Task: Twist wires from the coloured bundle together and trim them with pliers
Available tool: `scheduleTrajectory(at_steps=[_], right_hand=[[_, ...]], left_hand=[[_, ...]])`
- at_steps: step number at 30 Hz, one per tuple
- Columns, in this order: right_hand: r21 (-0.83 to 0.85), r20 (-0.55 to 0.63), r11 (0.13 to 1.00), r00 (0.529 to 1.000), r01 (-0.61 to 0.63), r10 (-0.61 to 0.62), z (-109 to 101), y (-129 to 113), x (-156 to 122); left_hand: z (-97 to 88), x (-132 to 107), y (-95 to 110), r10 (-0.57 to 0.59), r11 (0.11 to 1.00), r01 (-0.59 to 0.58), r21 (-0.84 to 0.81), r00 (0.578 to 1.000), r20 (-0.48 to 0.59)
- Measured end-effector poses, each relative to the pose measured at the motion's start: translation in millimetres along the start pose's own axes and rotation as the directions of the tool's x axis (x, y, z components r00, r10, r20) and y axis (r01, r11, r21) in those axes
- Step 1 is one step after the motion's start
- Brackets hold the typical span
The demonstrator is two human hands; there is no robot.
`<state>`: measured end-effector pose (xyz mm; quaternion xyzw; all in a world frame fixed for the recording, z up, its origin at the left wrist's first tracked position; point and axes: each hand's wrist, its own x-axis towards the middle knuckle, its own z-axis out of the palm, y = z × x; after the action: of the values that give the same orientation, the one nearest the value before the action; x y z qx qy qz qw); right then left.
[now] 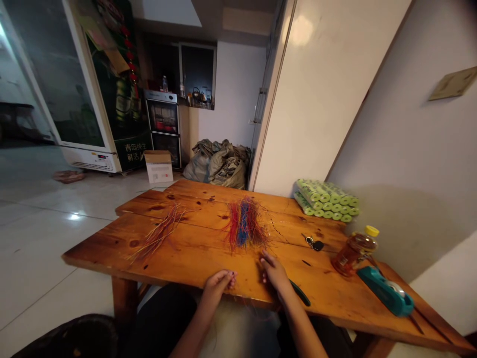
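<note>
My left hand is closed in a pinch at the table's near edge. A tiny dark spot shows at its fingertips, but what it grips is too small to name. Faint thin reddish strands hang past the edge between my hands. My right hand hovers low over the wood, fingers loosely apart and slightly blurred, with nothing visible in them. Just beyond it lies a thick bundle of red, blue and brown thin wires or threads. A dark green curved handle pokes out beside my right wrist.
On the wooden table a looser bunch of yellowish-red strands lies left. To the right are keys, a yellow-capped bottle, a teal tape dispenser and stacked green-wrapped rolls. Sacks sit behind.
</note>
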<state>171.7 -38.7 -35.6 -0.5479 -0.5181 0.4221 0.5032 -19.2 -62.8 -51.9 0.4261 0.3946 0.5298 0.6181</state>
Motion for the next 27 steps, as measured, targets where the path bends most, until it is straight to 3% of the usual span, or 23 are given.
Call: scheduleTrajectory(at_steps=[6, 12, 17, 22, 27], right_hand=[[0.112, -0.028, 0.992, 0.997, -0.062, 0.066, 3.5, -25.8, -40.6], [0.039, 0.096, 0.999, 0.995, -0.038, 0.034, 10.8, -44.9, -102.7], [-0.167, 0.114, 0.983, 0.992, 0.075, -0.056, 12.4, -36.5, -127.6], [-0.262, 0.162, 0.941, 0.971, 0.213, -0.175, 10.6, -19.9, -135.0], [-0.295, 0.176, 0.933, 0.971, 0.206, -0.159, 10.5, -9.7, -138.4]], left_hand=[[2.8, -5.4, 5.7, -0.104, 0.991, 0.106, -0.085, 0.994, 0.034], [9.4, -17.5, 9.7, -0.247, 0.957, 0.279, -0.077, 0.926, 0.285], [11.7, -22.9, 2.9, -0.291, 0.938, 0.341, -0.068, 0.877, 0.382], [13.6, -23.4, -0.2, -0.301, 0.932, 0.354, -0.077, 0.874, 0.381], [10.6, -23.8, 0.4, -0.307, 0.942, 0.335, -0.005, 0.867, 0.393]])
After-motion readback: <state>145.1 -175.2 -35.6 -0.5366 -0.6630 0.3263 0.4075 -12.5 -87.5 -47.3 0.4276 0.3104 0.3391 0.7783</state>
